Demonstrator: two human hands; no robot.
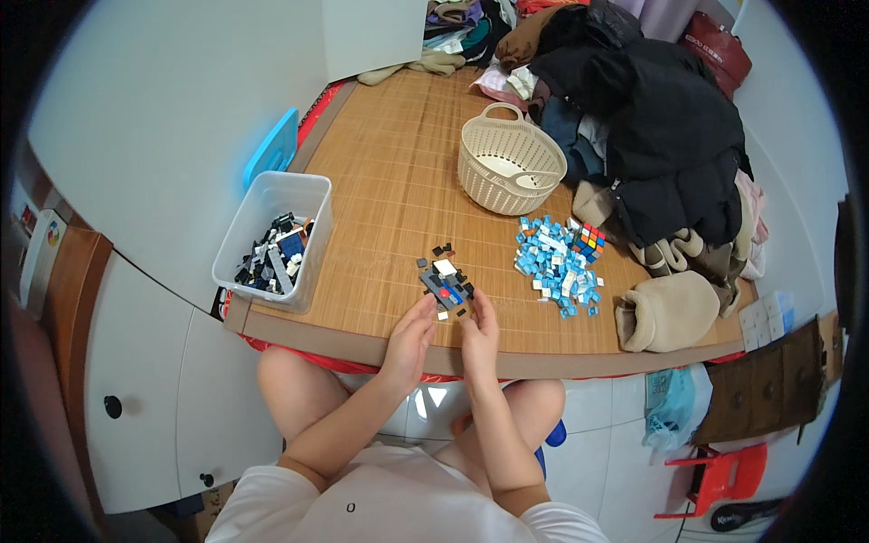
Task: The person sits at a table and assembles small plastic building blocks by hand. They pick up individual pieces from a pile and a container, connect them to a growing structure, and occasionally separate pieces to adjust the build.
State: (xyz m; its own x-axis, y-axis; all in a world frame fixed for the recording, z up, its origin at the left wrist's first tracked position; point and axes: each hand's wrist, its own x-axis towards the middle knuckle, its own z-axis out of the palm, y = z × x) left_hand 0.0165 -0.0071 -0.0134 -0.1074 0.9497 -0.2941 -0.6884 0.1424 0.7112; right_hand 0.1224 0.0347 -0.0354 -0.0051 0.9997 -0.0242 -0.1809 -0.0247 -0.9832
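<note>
A small pile of toy building bricks point(442, 285) in black, grey, white and blue, with a bit of red, lies on the mat near its front edge. My left hand point(410, 339) is at the pile's near left side, its fingers stretched and held close together. On the near right side my right hand point(481, 331) has its fingers extended, the palm turned inward. Both hands cup the pile from either side, and neither visibly grips a brick. Whether the fingertips touch the outer bricks is hard to tell.
Left stands a clear plastic box point(317, 217) of dark and white bricks, a blue lid point(273, 149) behind it. Right lie blue and white pieces point(557, 267) and a puzzle cube point(589, 242). Behind are a beige basket point(489, 149) and piled clothes point(670, 136).
</note>
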